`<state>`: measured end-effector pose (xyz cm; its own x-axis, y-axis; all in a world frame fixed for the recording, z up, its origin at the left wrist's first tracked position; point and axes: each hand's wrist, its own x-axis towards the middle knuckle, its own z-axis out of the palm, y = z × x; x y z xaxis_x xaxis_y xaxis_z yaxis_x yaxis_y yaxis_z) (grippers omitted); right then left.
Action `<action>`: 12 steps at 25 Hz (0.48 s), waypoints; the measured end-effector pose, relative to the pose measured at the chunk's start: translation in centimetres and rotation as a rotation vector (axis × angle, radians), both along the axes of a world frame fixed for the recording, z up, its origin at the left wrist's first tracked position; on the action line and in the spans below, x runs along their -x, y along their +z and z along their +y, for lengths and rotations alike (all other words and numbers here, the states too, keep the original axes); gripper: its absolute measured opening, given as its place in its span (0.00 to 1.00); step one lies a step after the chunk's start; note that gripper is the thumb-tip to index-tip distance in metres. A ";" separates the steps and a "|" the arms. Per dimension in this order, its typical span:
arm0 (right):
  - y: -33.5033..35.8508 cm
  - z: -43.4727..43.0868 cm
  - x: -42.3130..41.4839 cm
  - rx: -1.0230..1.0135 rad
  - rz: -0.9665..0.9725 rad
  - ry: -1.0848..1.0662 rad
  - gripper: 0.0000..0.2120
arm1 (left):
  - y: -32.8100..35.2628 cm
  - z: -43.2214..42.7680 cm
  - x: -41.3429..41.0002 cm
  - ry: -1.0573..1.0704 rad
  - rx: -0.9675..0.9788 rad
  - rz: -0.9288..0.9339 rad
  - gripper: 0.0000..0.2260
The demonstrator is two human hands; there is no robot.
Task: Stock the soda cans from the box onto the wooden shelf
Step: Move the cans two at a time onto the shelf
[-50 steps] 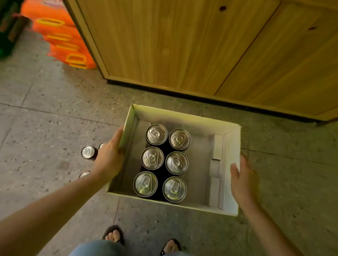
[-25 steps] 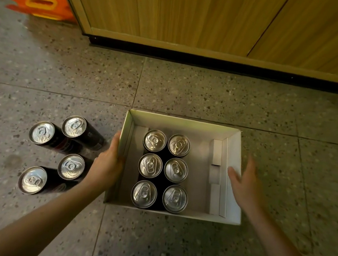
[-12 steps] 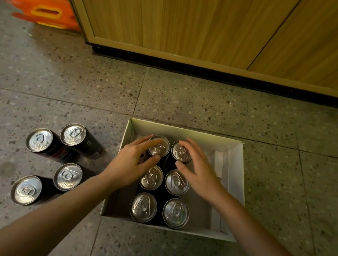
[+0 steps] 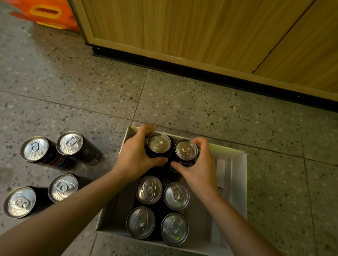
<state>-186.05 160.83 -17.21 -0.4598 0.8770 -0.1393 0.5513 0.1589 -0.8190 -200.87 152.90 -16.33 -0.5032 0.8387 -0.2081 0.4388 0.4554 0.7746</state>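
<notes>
On the speckled floor (image 4: 188, 104) below the wooden cabinet, both hands had left the box (image 4: 238, 200) walls; left hand (image 4: 137, 156) and right hand (image 4: 199, 170) now had fingers clamped on the two far cans (image 4: 158, 143), apparently lifting them, shelf-bound.

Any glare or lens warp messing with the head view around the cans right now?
Head view: wide-angle bowing curves the cabinet base; soft ceiling glare on the can tops, no blowout; slight blur on the left hand and right hand; orange crates are soft.
</notes>
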 end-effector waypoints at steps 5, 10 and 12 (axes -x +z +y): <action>12.2 1.1 -0.2 0.090 0.030 -0.057 0.38 | 11.6 0.7 1.0 0.036 -0.001 -0.071 0.30; 34.3 1.8 1.1 0.117 0.092 -0.018 0.33 | 33.7 1.5 2.1 0.024 -0.041 -0.137 0.28; 43.7 1.8 1.3 0.097 0.119 -0.009 0.31 | 42.8 1.1 2.2 0.022 -0.066 -0.173 0.27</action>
<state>-187.37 162.61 26.48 -0.4705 0.8661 -0.1686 0.4507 0.0716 -0.8898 -203.08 154.01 26.45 -0.4828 0.8429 -0.2374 0.2873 0.4086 0.8664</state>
